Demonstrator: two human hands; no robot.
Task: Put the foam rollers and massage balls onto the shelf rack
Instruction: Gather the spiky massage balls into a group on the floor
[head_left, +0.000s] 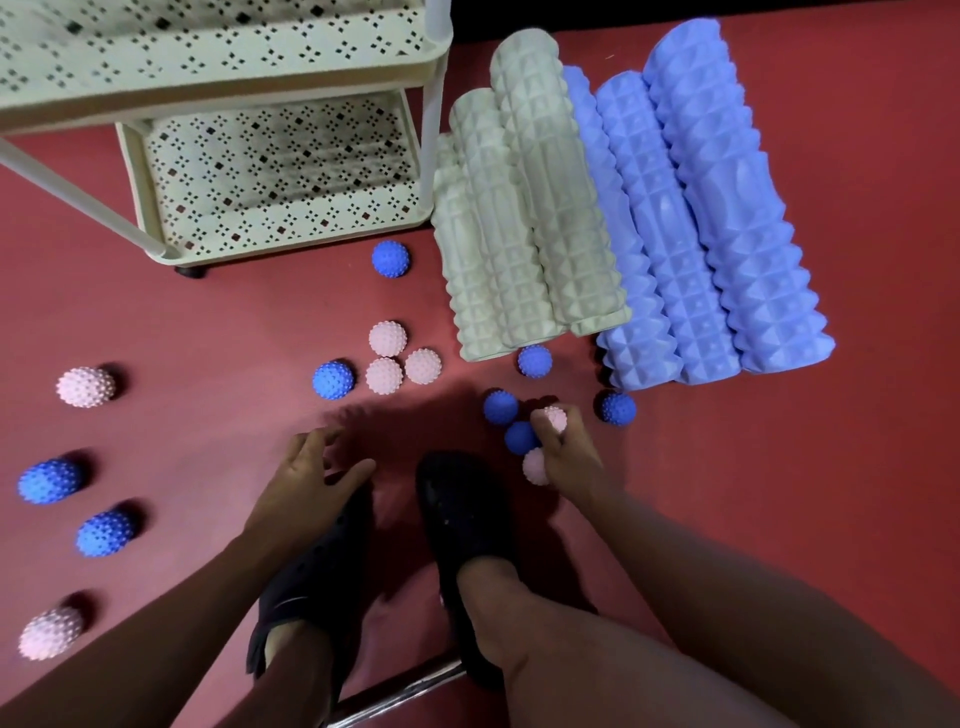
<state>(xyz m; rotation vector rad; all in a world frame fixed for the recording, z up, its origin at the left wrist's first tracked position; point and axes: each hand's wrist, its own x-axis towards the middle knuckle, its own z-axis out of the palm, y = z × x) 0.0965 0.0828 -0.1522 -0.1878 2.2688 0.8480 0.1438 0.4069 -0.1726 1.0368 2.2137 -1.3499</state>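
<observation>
Red floor (779, 467) bears scattered spiky balls (387, 339) beside rack (280, 171).

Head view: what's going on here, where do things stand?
A person crouches on the red floor. The right hand grips a pink ball among a few others; the left hand hangs open, holding nothing. Spiky balls lie scattered, the cream rollers and blue rollers lie beside the shelf rack, whose visible shelves are bare.

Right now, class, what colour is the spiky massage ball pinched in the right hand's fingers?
Pale pink spiky massage ball, seen in the head view.
</observation>
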